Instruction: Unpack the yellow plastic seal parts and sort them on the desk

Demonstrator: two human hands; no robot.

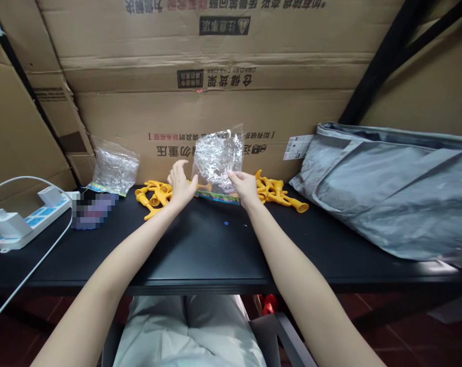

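- Right hand (248,189): fingers clamped on a crinkled clear plastic bag (217,159), at the black worktop's (200,250) back.
- Left hand (182,186): fingers apart, over the worktop's back.
- Branching yellow plastic pieces (277,191): on the worktop.

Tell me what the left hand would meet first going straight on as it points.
Likely the clear plastic bag pinched in the right hand; the left hand angles toward its left edge. Depth is unclear; it might instead reach the cardboard.
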